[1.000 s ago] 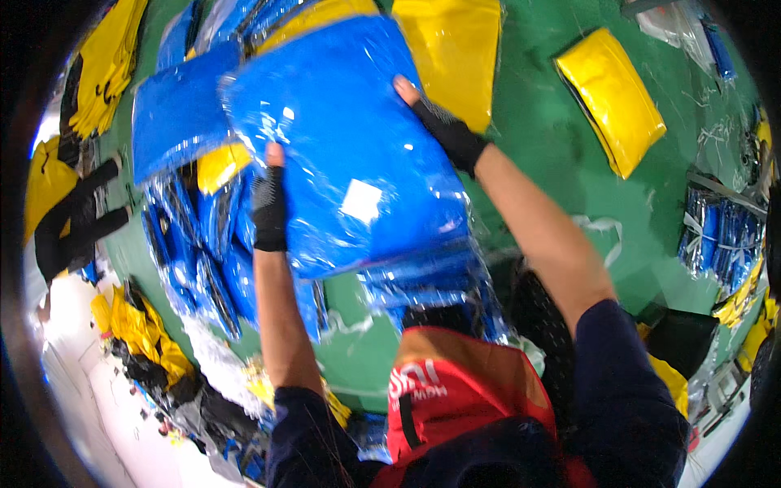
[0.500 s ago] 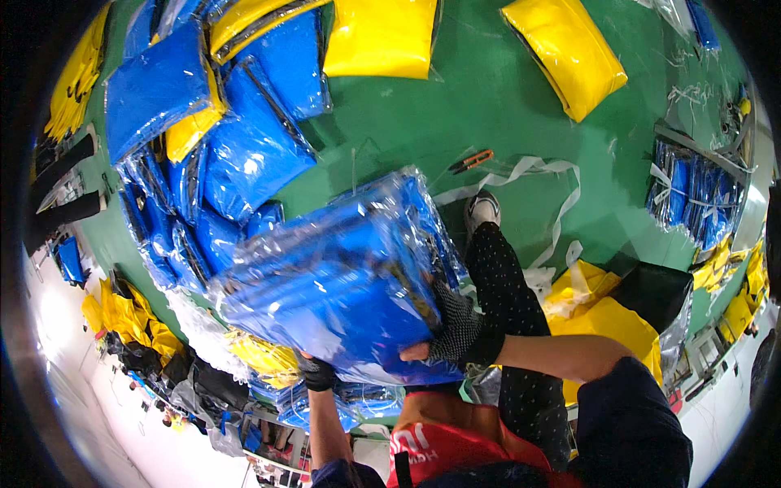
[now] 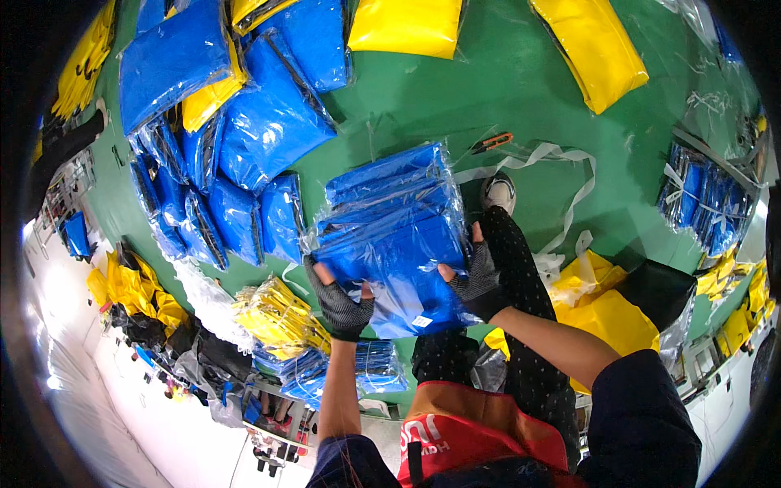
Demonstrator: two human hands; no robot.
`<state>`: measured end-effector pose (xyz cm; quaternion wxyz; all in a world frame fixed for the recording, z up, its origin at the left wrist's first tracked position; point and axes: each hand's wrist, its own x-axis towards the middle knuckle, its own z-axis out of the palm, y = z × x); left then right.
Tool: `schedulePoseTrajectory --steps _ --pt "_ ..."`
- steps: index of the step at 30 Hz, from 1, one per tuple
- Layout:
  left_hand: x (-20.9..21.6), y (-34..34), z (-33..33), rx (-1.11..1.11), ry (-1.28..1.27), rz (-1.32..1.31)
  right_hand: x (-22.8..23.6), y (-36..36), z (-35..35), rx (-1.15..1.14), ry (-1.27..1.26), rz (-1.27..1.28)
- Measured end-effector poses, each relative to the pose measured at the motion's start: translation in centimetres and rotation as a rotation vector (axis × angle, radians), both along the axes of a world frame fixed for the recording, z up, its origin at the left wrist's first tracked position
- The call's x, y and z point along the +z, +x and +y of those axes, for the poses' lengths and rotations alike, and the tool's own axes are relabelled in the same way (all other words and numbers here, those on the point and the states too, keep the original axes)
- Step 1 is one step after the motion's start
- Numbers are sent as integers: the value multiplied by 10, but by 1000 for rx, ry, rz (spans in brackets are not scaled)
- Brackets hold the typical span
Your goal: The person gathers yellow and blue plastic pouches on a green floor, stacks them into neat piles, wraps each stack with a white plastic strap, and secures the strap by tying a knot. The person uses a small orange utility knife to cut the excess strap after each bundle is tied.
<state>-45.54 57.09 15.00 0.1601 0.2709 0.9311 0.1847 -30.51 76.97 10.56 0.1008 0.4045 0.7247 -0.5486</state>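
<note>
Between my two hands lies a stack of blue folded packs (image 3: 390, 244), each in clear plastic film, with the layers fanned a little at the far end. My left hand (image 3: 343, 309), in a dark fingerless glove, grips the near left edge with its thumb on top. On the right edge my right hand (image 3: 478, 286), gloved the same way, holds the stack with its thumb over the upper face. The undersides of the packs and some fingertips are hidden.
Blue wrapped packs (image 3: 268, 114) pile up at the left; yellow packs (image 3: 407, 26) lie at the far side. Orange-handled snips (image 3: 493, 142) and a loose white strap (image 3: 587, 183) are beyond my shoe (image 3: 498, 193). Tied blue bundles (image 3: 706, 195) stand right, yellow bundles (image 3: 281, 317) near left.
The stack has swung from a tilted, blurred position to a squarer one and sits further right. My left hand has moved up along its left side; my right hand has shifted slightly upward.
</note>
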Motion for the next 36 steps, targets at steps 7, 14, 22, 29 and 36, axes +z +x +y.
schedulePoseTrajectory --steps 7,14,22,29,36 --pt "-32 -58 94 -302 -125 104 7 -23 -31 -124 253 -38" --pt "-90 -48 103 -339 -202 190 -52 -30 -26 -157 313 -102" --pt "-141 -40 76 -282 -131 220 -117 -20 -50 -163 354 -52" --pt "-168 -31 81 -228 -75 275 -165 -2 -54 -270 237 42" --pt "-177 -33 73 -186 -56 265 -125 -38 -59 -348 397 -158"
